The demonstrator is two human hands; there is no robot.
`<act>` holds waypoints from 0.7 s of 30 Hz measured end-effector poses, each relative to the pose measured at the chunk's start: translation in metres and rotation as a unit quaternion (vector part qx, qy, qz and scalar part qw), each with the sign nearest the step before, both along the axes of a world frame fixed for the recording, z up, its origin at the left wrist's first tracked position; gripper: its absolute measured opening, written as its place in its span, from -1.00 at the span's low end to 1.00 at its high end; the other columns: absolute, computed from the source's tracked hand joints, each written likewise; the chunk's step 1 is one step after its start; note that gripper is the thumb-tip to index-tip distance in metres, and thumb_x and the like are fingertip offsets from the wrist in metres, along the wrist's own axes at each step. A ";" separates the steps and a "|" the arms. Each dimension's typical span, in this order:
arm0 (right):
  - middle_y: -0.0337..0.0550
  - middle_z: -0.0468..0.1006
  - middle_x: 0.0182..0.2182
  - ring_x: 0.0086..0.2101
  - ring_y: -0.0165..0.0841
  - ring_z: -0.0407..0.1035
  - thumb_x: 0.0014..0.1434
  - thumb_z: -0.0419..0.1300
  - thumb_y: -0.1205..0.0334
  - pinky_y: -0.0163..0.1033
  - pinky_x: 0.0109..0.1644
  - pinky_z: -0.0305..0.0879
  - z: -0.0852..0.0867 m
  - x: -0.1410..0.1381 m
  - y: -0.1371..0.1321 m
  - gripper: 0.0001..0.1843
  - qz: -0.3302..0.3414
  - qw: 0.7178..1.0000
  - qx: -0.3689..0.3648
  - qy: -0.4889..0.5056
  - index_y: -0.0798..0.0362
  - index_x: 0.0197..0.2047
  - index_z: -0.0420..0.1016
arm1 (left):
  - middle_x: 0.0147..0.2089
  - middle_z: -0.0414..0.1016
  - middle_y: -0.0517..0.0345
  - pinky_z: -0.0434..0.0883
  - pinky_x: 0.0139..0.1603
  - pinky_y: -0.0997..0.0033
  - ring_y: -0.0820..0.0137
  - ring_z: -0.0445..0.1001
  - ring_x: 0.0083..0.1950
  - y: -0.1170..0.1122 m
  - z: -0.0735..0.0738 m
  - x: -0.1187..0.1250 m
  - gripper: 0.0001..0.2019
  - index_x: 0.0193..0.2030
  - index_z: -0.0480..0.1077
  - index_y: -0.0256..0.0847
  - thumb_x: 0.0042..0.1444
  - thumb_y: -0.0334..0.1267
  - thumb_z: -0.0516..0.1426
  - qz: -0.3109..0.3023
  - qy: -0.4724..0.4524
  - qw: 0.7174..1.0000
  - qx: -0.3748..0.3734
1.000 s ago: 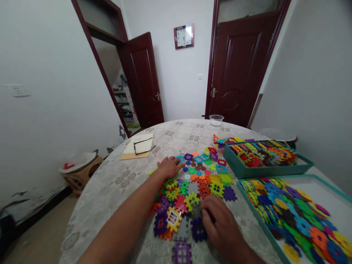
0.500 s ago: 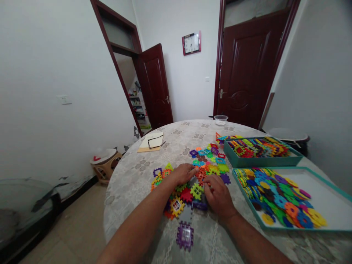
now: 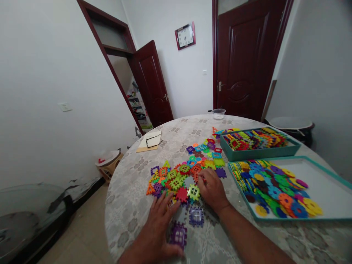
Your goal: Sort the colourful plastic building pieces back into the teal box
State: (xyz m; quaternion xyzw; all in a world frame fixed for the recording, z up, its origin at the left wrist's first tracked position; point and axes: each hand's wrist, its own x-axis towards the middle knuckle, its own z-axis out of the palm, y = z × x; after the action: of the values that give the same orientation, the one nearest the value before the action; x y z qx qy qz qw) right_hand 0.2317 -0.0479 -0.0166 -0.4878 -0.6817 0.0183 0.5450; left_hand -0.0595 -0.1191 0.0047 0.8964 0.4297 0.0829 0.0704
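My left hand [image 3: 161, 225] is spread open, low over the near left of a heap of coloured plastic interlocking tiles. Between its thumb and fingers lies a purple windowed tile [image 3: 178, 234], next to a grey tile [image 3: 180, 214]; contact is unclear. Curled at the heap's right side is my right hand [image 3: 212, 187], its fingertips bent down by an orange tile [image 3: 196, 171]; what they pinch, if anything, is hidden. Near it lie a lime windowed tile [image 3: 193, 192], a red tile [image 3: 182, 194] and a dark purple windowed tile [image 3: 196, 216].
Right of the heap, a teal-edged tray [image 3: 275, 219] holds many coloured discs. Behind it a teal box [image 3: 258, 154] is packed with tiles. Glasses [image 3: 154, 140] rest on paper at the far left. A clear bowl [image 3: 219, 114] stands at the table's far edge.
My left hand has moved from the heap's middle toward me and opened over the near tiles. My right hand stays by the heap's right side. The dark purple windowed tile now shows fully.
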 end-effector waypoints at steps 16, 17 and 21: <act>-0.10 0.50 -0.23 -0.14 -0.21 0.37 0.33 0.08 0.44 -0.08 0.03 0.33 0.015 0.000 -0.009 -0.84 0.025 0.998 -0.028 0.045 0.01 -0.19 0.42 | 0.62 0.07 -0.01 0.19 0.52 -0.36 -0.19 0.08 0.60 0.013 -0.029 0.000 -0.10 0.61 0.02 0.17 0.21 0.31 0.20 0.031 -0.035 0.989 0.144; -0.10 0.50 -0.23 -0.14 -0.21 0.37 0.32 0.08 0.44 -0.09 0.02 0.33 0.015 0.000 -0.009 -0.84 0.026 0.998 -0.023 0.046 0.01 -0.19 0.43 | 0.63 0.05 -0.04 0.19 0.51 -0.36 -0.19 0.06 0.60 0.012 -0.027 0.001 -0.15 0.60 0.04 0.11 0.26 0.26 0.18 0.036 -0.038 0.987 0.150; -0.11 0.50 -0.25 -0.16 -0.21 0.37 0.31 0.09 0.44 -0.09 0.00 0.34 0.014 -0.001 -0.010 -0.84 0.031 0.999 -0.015 0.032 0.01 -0.20 0.43 | 0.61 0.06 -0.08 0.17 0.50 -0.38 -0.17 0.03 0.61 0.011 -0.021 0.006 -0.26 0.57 0.10 0.03 0.32 0.09 0.18 0.056 -0.053 0.982 0.174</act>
State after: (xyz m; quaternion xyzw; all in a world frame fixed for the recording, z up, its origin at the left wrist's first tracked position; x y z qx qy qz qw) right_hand 0.2310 -0.0578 -0.0027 -0.4738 -0.6782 0.0609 0.5584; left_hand -0.0538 -0.1080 -0.0164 0.8640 0.4538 0.2071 -0.0686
